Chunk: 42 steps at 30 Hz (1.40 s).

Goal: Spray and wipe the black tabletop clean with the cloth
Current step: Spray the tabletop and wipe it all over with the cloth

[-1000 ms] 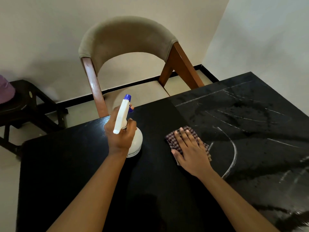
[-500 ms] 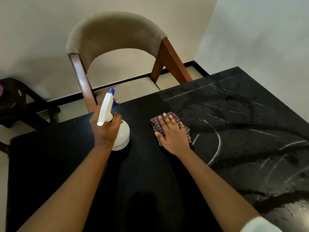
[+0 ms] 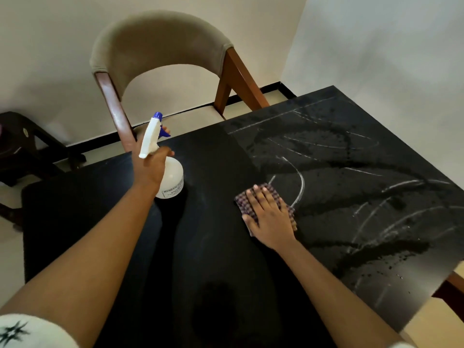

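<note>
The black surface (image 3: 216, 259) fills most of the view and falls into two halves. Its right half glistens with droplets and pale curved wipe streaks (image 3: 300, 182), while its left half, nearer the bottle, is dull and shadowed. A padded chair (image 3: 160, 46) stands pushed against the far edge, and a dark side table (image 3: 25, 141) sits on the floor to the left. The white spray bottle (image 3: 173, 179) is at the left-centre of the surface, well apart from the cloth. Its spray head is tilted so that the blue nozzle points up and away toward the chair, not at the wet half. The left hand (image 3: 150, 164) is wrapped around the bottle's neck with a fingertip showing by the blue trigger. The right hand (image 3: 268, 219) lies flat with straight fingers, pressing down on the checked cloth (image 3: 241, 202). The streaked area spreads to the right of and beyond that hand, so the right hand is plainly the nearer one to it. A wipe would probably sweep outward to the right. The unsprayed-looking half lies between the two arms and under the bottle. Most of the cloth is hidden under the palm, leaving only its far and left edges visible. The pictures do not show whether the bottle's base rests on the surface. Its label is too small to read, and the near edge of the surface is cut off by the frame.
</note>
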Motion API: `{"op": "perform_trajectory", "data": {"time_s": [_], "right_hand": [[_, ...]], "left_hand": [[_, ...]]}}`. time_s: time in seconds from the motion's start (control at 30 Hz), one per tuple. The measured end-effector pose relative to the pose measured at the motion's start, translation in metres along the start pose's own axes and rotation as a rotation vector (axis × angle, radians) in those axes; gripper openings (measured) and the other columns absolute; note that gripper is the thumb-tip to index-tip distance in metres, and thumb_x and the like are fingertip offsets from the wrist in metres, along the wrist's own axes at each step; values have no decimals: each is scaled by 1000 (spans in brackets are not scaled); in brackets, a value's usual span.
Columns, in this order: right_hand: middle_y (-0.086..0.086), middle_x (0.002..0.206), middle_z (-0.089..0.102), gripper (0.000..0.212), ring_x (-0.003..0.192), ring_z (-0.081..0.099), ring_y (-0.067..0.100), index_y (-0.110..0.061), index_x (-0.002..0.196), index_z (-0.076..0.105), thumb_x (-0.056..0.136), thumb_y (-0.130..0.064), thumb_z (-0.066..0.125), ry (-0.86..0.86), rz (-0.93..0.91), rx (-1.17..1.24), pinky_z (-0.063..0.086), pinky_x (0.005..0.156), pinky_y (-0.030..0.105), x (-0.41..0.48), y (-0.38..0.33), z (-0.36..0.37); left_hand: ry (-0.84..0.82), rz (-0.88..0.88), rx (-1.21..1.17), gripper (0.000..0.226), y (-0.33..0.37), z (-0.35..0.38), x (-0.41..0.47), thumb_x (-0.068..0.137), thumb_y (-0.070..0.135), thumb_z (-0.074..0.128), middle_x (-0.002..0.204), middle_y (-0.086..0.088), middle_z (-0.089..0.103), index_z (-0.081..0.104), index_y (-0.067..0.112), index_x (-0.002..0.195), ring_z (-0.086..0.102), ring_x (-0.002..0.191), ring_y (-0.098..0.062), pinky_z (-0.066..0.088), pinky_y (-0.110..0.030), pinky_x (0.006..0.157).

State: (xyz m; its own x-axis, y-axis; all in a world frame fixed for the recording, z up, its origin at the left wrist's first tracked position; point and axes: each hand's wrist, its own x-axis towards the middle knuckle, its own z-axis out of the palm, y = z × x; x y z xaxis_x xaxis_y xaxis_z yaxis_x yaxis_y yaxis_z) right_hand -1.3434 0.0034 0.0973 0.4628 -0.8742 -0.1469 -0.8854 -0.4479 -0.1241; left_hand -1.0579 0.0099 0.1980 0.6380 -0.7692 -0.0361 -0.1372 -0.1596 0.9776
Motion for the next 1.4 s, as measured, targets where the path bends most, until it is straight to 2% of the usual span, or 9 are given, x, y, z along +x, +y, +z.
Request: {"op": "perform_trajectory", "data": {"time_s": [0.13,0.2,0.3,0.47,0.57,0.67,1.0,1.23,1.4], "right_hand": [[-3,162,6,66,148,3,17,-28,153,9,97,-56,27,-18,8,14,6,117,47,19,-7,-7],[-3,161,9,65,148,4,16,-27,153,10,98,-55,26,-7,3,19,8,117,47,-1,-4,-4],[-2,160,15,65,147,10,16,-26,153,13,96,-55,26,22,14,16,12,118,44,-67,8,4],[-3,156,24,63,144,15,13,-27,150,18,96,-57,26,28,115,10,-2,117,33,-211,40,25],[-5,158,19,64,145,3,8,-30,151,15,96,-61,17,-70,160,5,-12,115,30,-256,51,28],[-9,160,-4,67,144,-15,8,-34,149,-6,92,-64,11,-85,150,-10,-9,114,35,-246,48,21],[-4,162,0,68,148,-3,16,-28,154,4,97,-58,25,-63,127,12,2,117,48,-165,23,7],[-5,161,12,71,148,3,16,-34,153,11,88,-63,12,-65,106,56,7,115,51,-257,53,22],[-8,160,15,53,148,5,14,-31,152,18,101,-39,33,-70,162,129,8,117,42,-310,68,19]], "left_hand": [[-108,79,3,45,3,-4,-11,78,12,62,121,1,62,56,32,118,57,116,-23,44,-48,104],[-140,120,-11,46,4,-4,-23,82,8,59,124,-2,62,54,25,125,57,118,-25,44,-50,104],[-213,139,-29,45,3,-4,-54,90,2,56,126,-3,62,51,13,133,60,116,-19,45,-43,105],[-307,164,-49,41,9,-12,-116,90,1,55,121,9,65,58,20,126,57,118,-7,44,-32,104],[-384,144,-128,42,14,-20,-155,89,-3,55,111,19,69,61,25,119,60,113,-3,48,-24,96],[-436,157,-137,42,10,-28,-188,88,-4,56,118,14,67,62,20,121,61,115,-6,48,-28,98],[-398,120,-150,38,2,-27,-251,89,-3,56,112,13,70,63,23,116,63,109,-6,51,-18,86],[-311,78,-140,24,5,-9,-292,92,8,56,107,8,69,64,24,108,67,93,-6,57,-20,70],[-305,68,-132,23,7,-3,-331,92,8,56,100,9,72,66,26,103,69,88,-9,57,-23,68]]}}
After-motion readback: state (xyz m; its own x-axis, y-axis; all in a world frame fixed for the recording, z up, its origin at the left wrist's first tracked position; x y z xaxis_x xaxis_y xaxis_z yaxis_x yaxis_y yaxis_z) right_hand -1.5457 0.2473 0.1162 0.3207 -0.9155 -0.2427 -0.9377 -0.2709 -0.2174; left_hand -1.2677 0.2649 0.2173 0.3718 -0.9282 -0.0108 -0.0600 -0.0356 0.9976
